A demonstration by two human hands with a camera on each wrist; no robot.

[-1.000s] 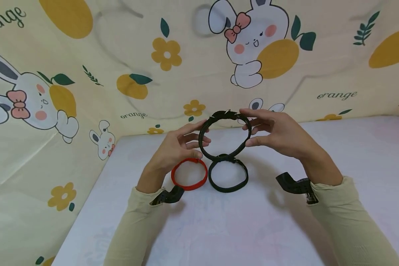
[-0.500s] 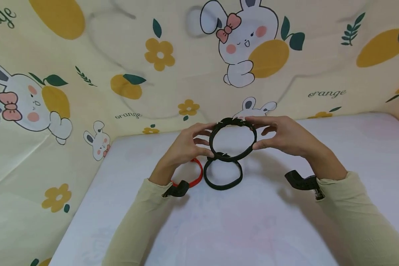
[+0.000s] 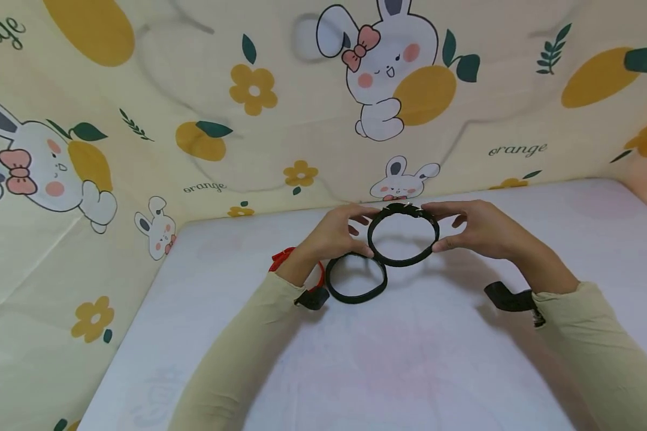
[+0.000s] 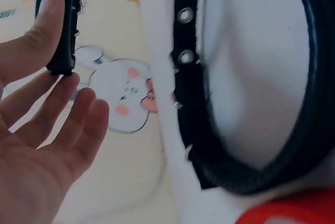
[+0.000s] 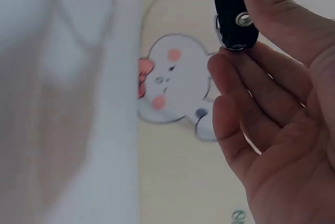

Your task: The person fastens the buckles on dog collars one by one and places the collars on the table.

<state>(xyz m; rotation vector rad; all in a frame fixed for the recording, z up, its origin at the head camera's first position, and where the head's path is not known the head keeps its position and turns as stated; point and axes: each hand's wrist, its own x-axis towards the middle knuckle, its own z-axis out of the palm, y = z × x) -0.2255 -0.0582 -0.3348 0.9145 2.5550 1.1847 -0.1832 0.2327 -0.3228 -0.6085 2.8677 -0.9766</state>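
Observation:
My left hand point(image 3: 331, 236) and right hand point(image 3: 480, 230) hold a closed black collar point(image 3: 402, 262) from its two sides, thumbs below and fingers above. Its buckle part is at the top, away from me. In the right wrist view a metal eyelet shows on this collar point(image 5: 230, 4), pinched between thumb and fingers. A second black collar point(image 3: 356, 299) lies on the table, just left of the held one; metal eyelets line its strap point(image 4: 187, 85) in the left wrist view. Partly hidden behind my left wrist is a red collar point(image 3: 281, 257).
The white table point(image 3: 399, 359) meets a cream cloth backdrop point(image 3: 269, 143) printed with rabbits and oranges. A black wrist mount sits at each sleeve cuff, the right one point(image 3: 509, 297) standing out over the table.
Both hands have moved right and lower with the held black collar, from above the second black collar to its right. My left wrist now covers part of the red collar.

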